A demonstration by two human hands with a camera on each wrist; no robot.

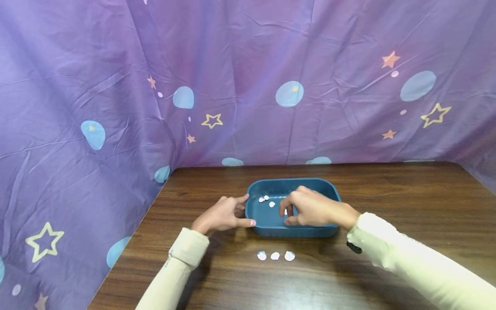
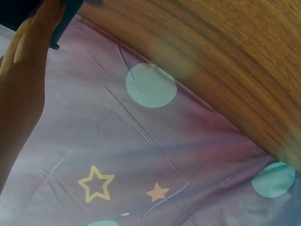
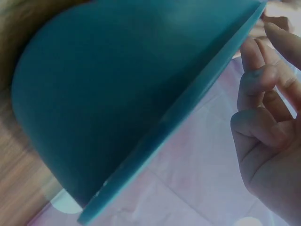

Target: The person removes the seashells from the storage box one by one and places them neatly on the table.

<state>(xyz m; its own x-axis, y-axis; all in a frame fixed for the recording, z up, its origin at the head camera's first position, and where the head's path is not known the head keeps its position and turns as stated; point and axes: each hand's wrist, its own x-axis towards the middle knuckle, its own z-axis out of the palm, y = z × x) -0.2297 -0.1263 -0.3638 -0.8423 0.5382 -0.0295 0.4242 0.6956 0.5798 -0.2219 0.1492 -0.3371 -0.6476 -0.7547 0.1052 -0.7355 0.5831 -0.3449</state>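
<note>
Nearest the person: a row of three small, glossy, white, shell-like pieces (image 1: 275,256) on the dark brown wood-grain tabletop (image 1: 410,193), material unclear. Row lies on the person's side of both hands, right of the left hand, pieces spaced apart. Pale cream sleeves (image 1: 166,277) on both arms; dark object, blurred (image 1: 354,247), under the right cuff.

Left hand (image 1: 222,213): thumb and index finger fairly straight, spread apart, touching the left end of a blue, rounded-rectangular, smooth tray (image 1: 294,232). Tray sits upright just right of this hand, beneath the right hand.

Right hand (image 1: 311,208): reaches down into the tray, fingers bent, thumb and index finger slightly apart. One white piece (image 1: 286,212) shows between them; cannot tell whether pinched or lying on the tray floor. Left of these fingertips, a single white piece (image 1: 272,204); farther left, a pair of white pieces (image 1: 264,198) close together.

Beyond both hands, past the table's far edge: purple cloth (image 1: 248,56) printed with stars and pale blue rounds, creased.
</note>
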